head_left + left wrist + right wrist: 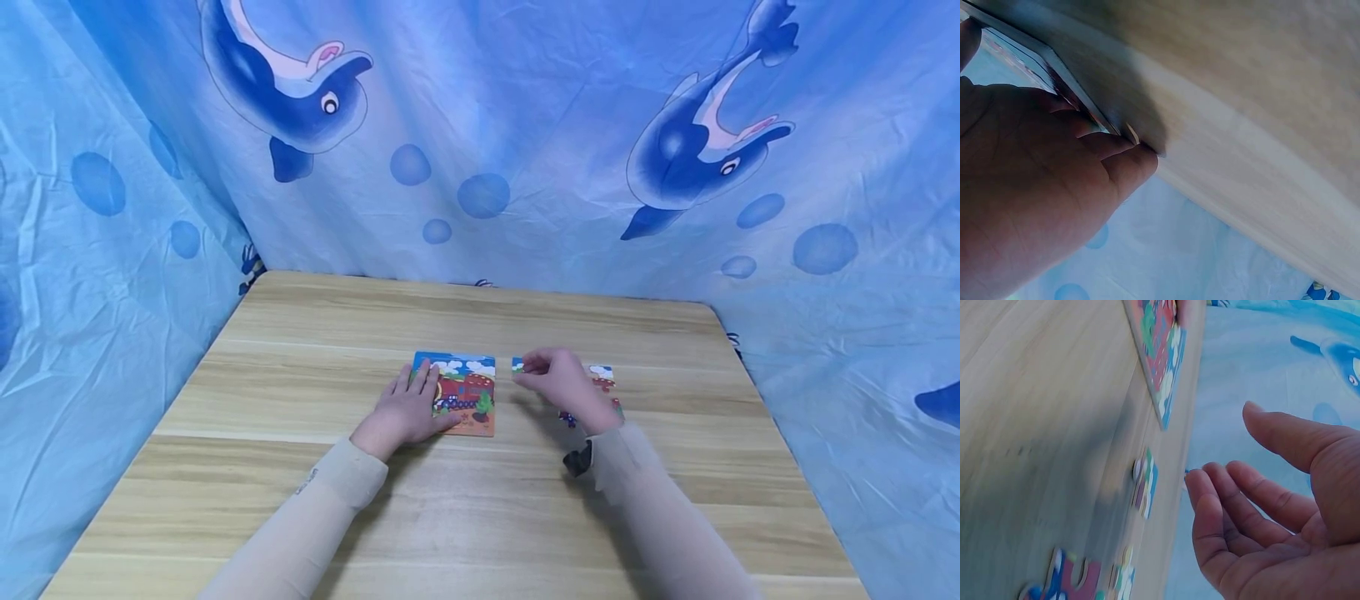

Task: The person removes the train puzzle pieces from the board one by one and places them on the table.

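A picture puzzle board (480, 396) with a red train, clouds and a green bush lies flat mid-table. Across its left side rests my left hand (402, 412), fingers extended over the picture; in the left wrist view, fingers (1132, 169) meet the board's edge. My right hand (566, 385) hovers to the right of the board, above loose jigsaw pieces. Its fingers are loosely bent and the thumb stands apart, with nothing between them in the right wrist view. One cloud-and-sky piece (1147, 484) lies apart on the table. More pieces (602, 375) are partly hidden under that hand.
The wooden table (300, 358) extends around the puzzle on all sides. Blue curtains (540, 167) printed with dolphins hang behind it and at both sides. A dark band (577, 460) sits at the right wrist.
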A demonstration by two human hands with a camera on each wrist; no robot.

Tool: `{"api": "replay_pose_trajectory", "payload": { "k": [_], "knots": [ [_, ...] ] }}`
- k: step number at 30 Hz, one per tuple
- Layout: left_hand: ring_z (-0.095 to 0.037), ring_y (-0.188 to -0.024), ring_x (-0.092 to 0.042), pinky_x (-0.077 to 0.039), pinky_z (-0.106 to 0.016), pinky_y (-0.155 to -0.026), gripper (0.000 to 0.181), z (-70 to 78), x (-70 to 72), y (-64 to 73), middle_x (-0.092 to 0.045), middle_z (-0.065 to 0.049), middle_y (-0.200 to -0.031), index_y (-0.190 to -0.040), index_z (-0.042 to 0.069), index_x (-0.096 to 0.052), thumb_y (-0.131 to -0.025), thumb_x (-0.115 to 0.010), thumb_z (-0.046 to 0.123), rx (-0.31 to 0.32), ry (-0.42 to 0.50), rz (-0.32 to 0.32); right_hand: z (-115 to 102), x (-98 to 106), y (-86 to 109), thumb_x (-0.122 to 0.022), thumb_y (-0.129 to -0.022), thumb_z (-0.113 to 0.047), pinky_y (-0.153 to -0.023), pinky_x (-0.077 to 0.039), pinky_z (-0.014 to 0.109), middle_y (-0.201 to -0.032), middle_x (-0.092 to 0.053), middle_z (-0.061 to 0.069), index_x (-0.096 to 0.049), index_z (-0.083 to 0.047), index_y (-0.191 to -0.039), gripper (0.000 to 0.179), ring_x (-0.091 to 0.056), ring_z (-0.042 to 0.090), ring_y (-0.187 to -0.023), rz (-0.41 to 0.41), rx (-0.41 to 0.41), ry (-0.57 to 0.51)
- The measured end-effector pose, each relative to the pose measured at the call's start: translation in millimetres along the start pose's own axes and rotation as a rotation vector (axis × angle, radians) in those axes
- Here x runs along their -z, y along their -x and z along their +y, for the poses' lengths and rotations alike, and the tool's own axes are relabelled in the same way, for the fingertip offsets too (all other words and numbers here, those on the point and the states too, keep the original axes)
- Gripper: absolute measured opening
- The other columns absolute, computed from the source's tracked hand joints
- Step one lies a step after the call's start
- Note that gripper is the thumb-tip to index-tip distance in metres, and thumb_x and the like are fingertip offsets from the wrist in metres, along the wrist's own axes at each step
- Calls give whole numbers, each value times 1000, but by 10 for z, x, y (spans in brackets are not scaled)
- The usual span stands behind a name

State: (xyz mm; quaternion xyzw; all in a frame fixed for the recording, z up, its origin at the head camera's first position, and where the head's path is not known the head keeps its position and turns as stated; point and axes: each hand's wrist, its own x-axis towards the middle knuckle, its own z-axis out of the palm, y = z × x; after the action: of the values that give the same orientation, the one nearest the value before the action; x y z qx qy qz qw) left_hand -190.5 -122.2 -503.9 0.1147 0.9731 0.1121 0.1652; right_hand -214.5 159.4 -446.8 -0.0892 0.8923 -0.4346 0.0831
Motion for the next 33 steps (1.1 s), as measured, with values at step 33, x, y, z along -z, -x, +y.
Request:
{"api": "replay_pose_trajectory", "payload": {
  "k": [33],
  "knots": [
    [-41, -151, 9, -8, -60, -118, 106, -67, 10, -5, 6, -12, -168, -165, 16, -4, -90, -39, 83, 12, 2, -22, -283, -652, -312, -82, -90, -23, -85, -55, 35, -99, -71, -1, -74, -4, -117, 34, -65, 14, -91, -188, 93, 31]
  ]
}}
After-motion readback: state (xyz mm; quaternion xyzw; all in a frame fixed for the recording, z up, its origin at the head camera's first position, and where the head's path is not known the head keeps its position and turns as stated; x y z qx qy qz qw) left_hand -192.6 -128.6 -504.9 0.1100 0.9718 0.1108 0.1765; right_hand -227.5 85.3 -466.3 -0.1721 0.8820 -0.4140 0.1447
